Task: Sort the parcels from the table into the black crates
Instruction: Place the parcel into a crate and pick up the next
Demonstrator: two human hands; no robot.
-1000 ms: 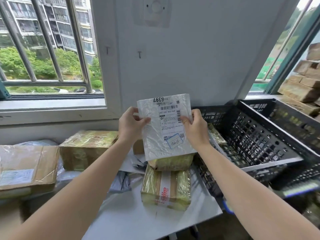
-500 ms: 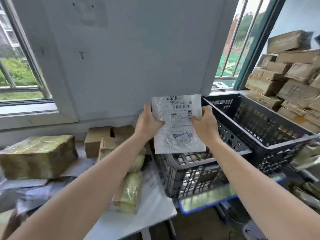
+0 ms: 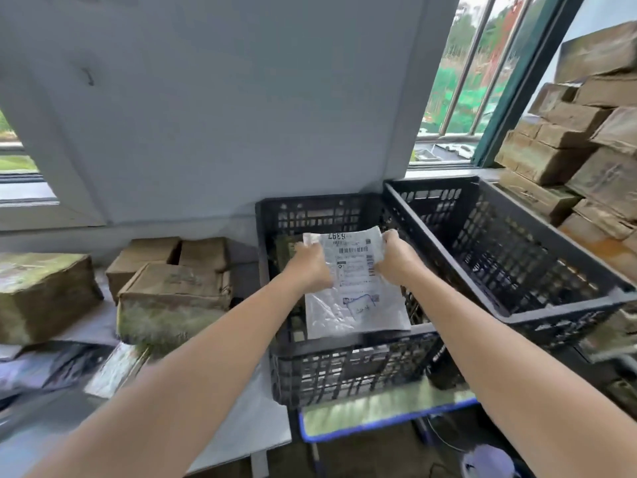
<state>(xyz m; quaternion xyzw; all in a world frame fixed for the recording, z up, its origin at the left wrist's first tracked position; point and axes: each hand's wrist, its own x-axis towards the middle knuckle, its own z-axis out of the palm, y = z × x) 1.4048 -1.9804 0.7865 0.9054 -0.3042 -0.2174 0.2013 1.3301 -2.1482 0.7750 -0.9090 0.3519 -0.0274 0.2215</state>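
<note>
Just above the nearer black crate (image 3: 344,363), as the head camera shows it, the person holds a flat white parcel (image 3: 355,298) with both hands. The left hand (image 3: 310,267) grips the parcel's left long edge, close to the far end, with the fingers curled round it. The right hand (image 3: 396,260) pinches the far right corner in the same way, and the plastic is crumpled there.

The long axis of the parcel runs from the person toward the wall. The end with the printed number points away, to the crate's far wall, so the print is upside down for the person. The label side faces up. The far end is a little higher than the near end. The near short edge lies at the crate's front rim, but I cannot tell if it touches. The parcel sits more toward the right side of this crate. In the crate's far left corner there is something greenish, mostly hidden by the left hand.

A second black crate (image 3: 517,243) stands touching the first one on its right side and is set higher. Behind it, along the right, is a stack of brown boxes (image 3: 568,157).

The table (image 3: 241,419) is just left of the nearer crate. At its right edge, beside the crate, lies a brown box (image 3: 172,298) wrapped in tape. Two smaller boxes (image 3: 165,250) stand behind this one at the back edge. A bigger taped box (image 3: 41,294) is further to the left. Toward the front left corner lie some grey plastic bags (image 3: 51,367), too blurred to describe.
</note>
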